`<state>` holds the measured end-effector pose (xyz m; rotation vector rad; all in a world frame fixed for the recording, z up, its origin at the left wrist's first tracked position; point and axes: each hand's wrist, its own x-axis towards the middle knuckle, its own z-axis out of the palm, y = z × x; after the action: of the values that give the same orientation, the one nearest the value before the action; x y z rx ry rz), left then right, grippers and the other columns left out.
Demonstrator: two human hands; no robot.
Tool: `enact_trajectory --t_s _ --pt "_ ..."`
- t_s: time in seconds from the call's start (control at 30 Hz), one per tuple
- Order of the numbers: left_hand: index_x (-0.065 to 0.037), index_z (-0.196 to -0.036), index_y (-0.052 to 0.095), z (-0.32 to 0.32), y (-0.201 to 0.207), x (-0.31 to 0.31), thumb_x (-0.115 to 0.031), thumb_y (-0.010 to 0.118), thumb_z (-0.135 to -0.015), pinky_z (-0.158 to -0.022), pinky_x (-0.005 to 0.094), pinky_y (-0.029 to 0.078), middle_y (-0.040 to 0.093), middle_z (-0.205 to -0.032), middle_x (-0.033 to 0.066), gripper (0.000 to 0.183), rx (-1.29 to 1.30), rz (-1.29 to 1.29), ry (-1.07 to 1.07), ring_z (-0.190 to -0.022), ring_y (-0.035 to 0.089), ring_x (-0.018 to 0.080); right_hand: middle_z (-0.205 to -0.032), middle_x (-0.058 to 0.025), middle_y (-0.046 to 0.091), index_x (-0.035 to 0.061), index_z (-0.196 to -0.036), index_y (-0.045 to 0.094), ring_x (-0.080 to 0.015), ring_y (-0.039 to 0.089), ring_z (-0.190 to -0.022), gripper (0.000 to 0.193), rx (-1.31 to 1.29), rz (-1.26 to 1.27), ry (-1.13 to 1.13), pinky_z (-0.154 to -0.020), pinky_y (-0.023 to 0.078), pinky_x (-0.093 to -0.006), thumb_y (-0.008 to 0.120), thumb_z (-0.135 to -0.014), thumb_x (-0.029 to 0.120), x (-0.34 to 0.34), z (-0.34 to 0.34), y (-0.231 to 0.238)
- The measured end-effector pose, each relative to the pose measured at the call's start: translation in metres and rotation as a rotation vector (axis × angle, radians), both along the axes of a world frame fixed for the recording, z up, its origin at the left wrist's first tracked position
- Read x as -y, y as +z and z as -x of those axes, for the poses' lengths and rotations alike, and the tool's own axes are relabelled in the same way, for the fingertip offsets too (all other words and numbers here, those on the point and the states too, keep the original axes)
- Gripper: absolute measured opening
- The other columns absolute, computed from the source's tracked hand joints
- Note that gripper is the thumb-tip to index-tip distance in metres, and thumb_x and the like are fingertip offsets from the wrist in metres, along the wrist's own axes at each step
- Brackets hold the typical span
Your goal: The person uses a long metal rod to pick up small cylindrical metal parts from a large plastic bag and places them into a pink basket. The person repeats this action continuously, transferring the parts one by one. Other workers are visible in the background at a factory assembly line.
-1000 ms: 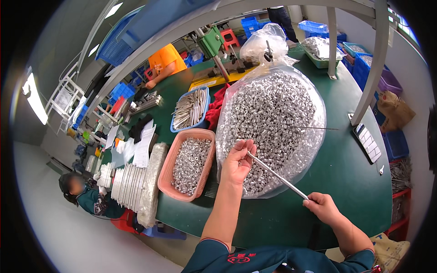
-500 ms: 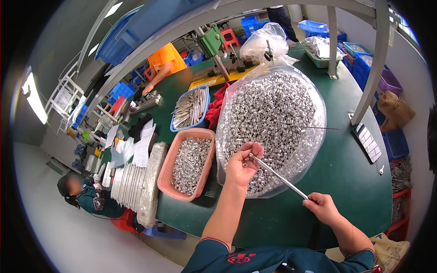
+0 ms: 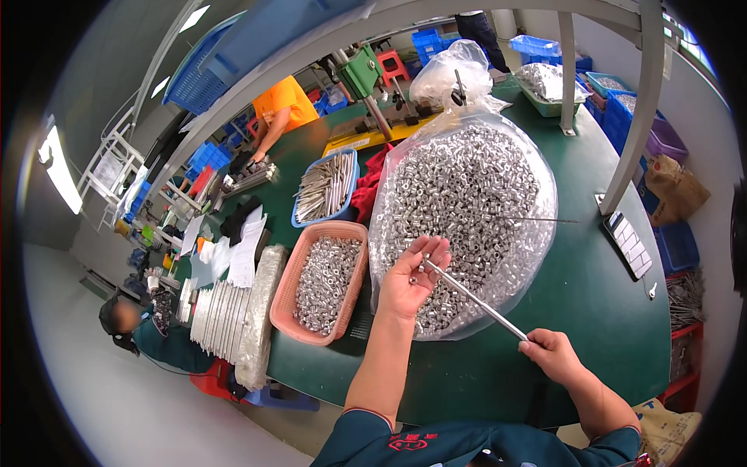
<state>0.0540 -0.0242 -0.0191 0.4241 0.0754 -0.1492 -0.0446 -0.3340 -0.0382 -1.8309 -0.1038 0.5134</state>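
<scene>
My right hand [image 3: 554, 356] is closed round the near end of a slim silver metal rod [image 3: 478, 302], which slants up and left. The rod's far tip meets the fingers of my left hand [image 3: 408, 282], turned palm up and cupped, with a few small metal sleeves [image 3: 413, 280] in it. Below both hands lies a large clear plastic bag [image 3: 546, 175], opened wide and heaped with short shiny metal sleeves [image 3: 459, 183]. A thin dark rod [image 3: 548, 220] rests across the heap's right side.
Left of the bag stand a pink basket [image 3: 278, 307] of sleeves and a blue basket [image 3: 298, 218] of metal pins. Long bundled tubes [image 3: 222, 315] lie farther left. A metal post [image 3: 634, 117] and a phone [image 3: 629, 245] are at right. Two co-workers sit or stand leftward.
My left hand's fingers have spread somewhat and the palm has opened upward near the rod's tip. My right hand and the rod have barely moved.
</scene>
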Motion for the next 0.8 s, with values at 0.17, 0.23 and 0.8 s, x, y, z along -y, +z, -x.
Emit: enact_trajectory --t_s 0.17,0.23,0.8 --pt "0.004 -0.120 0.054 0.000 0.002 0.002 0.000 0.044 -0.093 -0.106 0.0536 0.041 0.057 -0.125 0.0224 0.029 0.011 -0.032 -0.086 -0.124 0.049 0.0397 -0.061 0.0009 0.049 -0.0012 -0.090 0.064 -0.0069 0.043 -0.057 0.023 0.003 0.034 0.021 -0.051 0.036 -0.0271 0.065 -0.089 0.022 -0.001 0.000 0.003" --pt "0.003 -0.120 0.054 0.001 0.006 0.002 -0.001 0.045 -0.092 -0.106 0.0545 0.041 0.057 -0.125 0.0223 0.029 -0.024 -0.033 -0.069 -0.124 0.049 0.0397 -0.061 0.0008 0.049 -0.0013 -0.090 0.064 -0.0071 0.043 -0.057 0.023 -0.006 0.045 0.024 -0.051 0.036 -0.0273 0.065 -0.089 0.022 -0.001 0.000 0.005" --pt "0.002 -0.111 0.060 -0.002 -0.009 0.011 0.004 0.046 -0.092 -0.107 0.0524 0.040 0.062 -0.117 0.0165 0.023 -0.146 0.067 0.140 -0.122 0.053 0.0325 -0.061 -0.0015 0.051 -0.0016 -0.092 0.065 -0.0085 0.046 -0.057 0.025 0.039 0.126 0.044 -0.052 0.039 -0.0283 0.065 -0.089 0.023 -0.003 0.000 0.013"
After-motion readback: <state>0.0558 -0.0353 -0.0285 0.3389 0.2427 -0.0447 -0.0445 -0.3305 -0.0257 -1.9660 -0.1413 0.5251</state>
